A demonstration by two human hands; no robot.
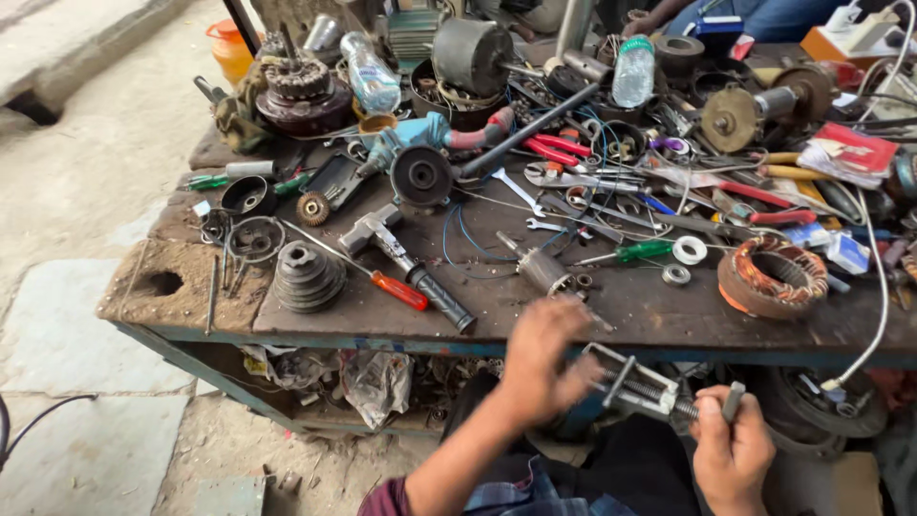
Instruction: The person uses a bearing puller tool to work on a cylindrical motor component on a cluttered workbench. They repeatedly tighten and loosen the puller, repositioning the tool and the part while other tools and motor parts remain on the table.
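Observation:
My left hand (544, 358), blurred by motion, grips the body end of a grey metal gear puller (638, 384) held below the workbench's front edge. Around the cross handle (734, 401) at the end of the puller's threaded screw, my right hand (731, 454) is closed. The puller lies roughly level between both hands, over my lap. What the puller's jaws hold is hidden behind my left hand.
The wooden workbench (611, 311) is crowded: a copper-wound stator (774, 277), a stepped pulley (308, 275), an orange-handled screwdriver (396, 289), a teal angle grinder (420, 153), wrenches, pliers, plastic bottles (632, 72) and motors. A white cable (874, 325) hangs at the right.

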